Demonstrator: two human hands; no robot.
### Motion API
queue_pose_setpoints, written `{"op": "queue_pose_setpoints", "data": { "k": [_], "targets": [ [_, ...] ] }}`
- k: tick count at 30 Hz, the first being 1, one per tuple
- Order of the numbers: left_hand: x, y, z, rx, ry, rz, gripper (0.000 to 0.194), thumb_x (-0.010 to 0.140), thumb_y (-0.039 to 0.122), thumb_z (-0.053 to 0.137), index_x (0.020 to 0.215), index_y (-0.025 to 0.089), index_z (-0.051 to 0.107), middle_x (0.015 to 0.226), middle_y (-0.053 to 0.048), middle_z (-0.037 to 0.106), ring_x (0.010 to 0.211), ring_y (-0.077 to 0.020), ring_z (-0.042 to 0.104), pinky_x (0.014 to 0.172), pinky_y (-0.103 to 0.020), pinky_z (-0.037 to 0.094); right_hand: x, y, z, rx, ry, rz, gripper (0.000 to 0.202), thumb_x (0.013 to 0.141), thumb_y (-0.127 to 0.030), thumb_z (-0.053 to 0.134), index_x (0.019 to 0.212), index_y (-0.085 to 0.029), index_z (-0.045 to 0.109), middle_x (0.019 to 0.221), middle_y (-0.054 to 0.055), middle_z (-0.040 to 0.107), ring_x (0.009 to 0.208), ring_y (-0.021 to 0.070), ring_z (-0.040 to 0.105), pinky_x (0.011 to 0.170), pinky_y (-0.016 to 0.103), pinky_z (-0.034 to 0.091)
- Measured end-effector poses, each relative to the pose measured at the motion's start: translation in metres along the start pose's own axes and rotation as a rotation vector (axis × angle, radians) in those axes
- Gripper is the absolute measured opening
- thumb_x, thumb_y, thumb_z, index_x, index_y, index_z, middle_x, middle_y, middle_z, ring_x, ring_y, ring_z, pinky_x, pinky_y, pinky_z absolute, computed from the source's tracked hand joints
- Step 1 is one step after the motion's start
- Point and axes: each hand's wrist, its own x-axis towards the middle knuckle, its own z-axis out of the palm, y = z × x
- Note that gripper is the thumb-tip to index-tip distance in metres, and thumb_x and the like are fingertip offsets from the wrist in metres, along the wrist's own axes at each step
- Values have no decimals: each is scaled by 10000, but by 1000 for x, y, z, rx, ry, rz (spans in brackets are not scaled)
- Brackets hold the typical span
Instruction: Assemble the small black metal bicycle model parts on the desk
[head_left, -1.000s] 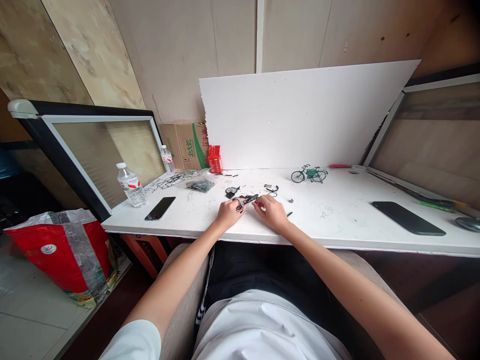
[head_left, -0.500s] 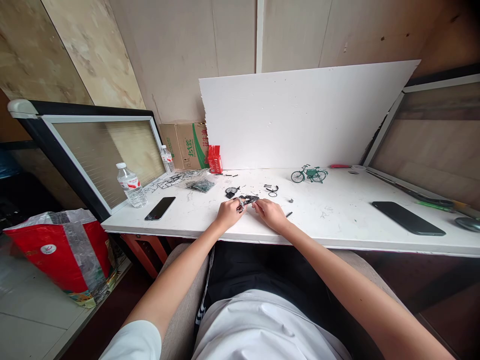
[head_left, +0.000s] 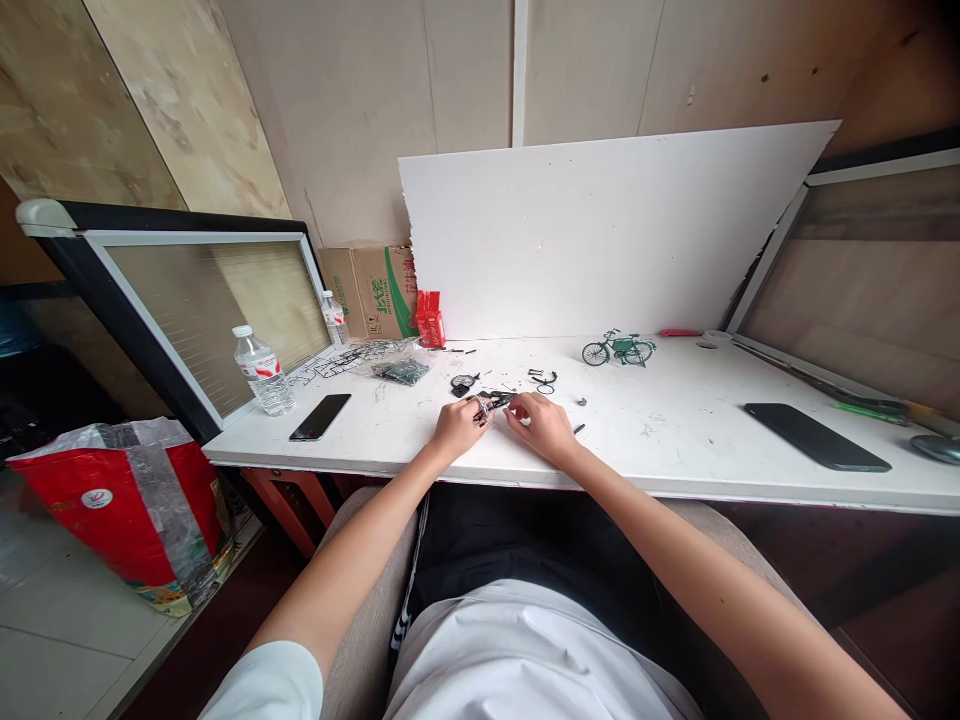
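Observation:
My left hand (head_left: pixel 457 430) is closed around a small black model bicycle frame (head_left: pixel 497 399), keeping it just above the front of the white table. My right hand (head_left: pixel 544 425) is at the frame's right end, thumb and fingertips pinched together. Whatever sits between those fingertips is too small to make out. Just beyond my hands lie a small black wheel (head_left: pixel 465 380) and some curved black parts (head_left: pixel 544 378). A finished green model bicycle (head_left: pixel 621 348) stands upright farther back on the right.
On the left are a clear bag of small parts (head_left: pixel 403 371), thin black part frames (head_left: pixel 352 357), a phone (head_left: pixel 320 417) and a water bottle (head_left: pixel 262 370). A second dark phone (head_left: pixel 817 436) lies at the right. A white board (head_left: pixel 615 230) leans behind the table.
My right hand has shifted slightly, its fingers lifting and curling more at the frame's right end. The left hand stays in place with the frame.

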Motion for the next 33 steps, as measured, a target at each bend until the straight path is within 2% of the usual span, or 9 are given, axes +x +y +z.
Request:
{"op": "queue_pose_setpoints", "data": {
  "k": [11, 18, 23, 29, 33],
  "targets": [
    [0, 1, -1, 38, -45, -37, 47, 888, 234, 758, 884, 192, 738, 837, -90, 792, 741, -226, 753, 702, -287, 566, 1, 1, 0, -57, -108, 21, 299, 1061, -331, 500, 833, -201, 643, 822, 63, 711, 656, 168, 575, 615, 285, 299],
    [0, -1, -1, 12, -52, -29, 103, 891, 217, 749, 992, 199, 749, 940, -82, 813, 828, -232, 775, 758, -292, 590, 2, 4, 2, -15, -171, 9, 339, 1086, -333, 465, 840, -200, 658, 788, 67, 732, 655, 181, 610, 647, 276, 347],
    [1, 1, -3, -27, -33, -16, 113, 900, 227, 738, 1008, 195, 747, 974, -92, 814, 868, -242, 785, 788, -307, 610, 1, 0, -1, -14, -145, 15, 372, 1090, -397, 456, 846, -207, 662, 793, 59, 735, 662, 179, 621, 626, 279, 337],
    [1, 4, -4, -45, -62, -20, 56, 893, 198, 728, 948, 201, 737, 965, -89, 813, 883, -242, 788, 817, -318, 623, 0, -2, -4, -12, -55, 58, 281, 1006, -440, 599, 896, -207, 709, 862, 55, 751, 718, 176, 647, 645, 276, 372],
    [1, 3, -4, -51, -45, -13, 71, 906, 208, 720, 973, 196, 740, 1001, -95, 813, 912, -248, 790, 837, -328, 627, -1, -1, -6, 33, -67, 14, 265, 982, -443, 635, 888, -204, 702, 873, 58, 741, 755, 176, 648, 675, 267, 397]
  ]
}}
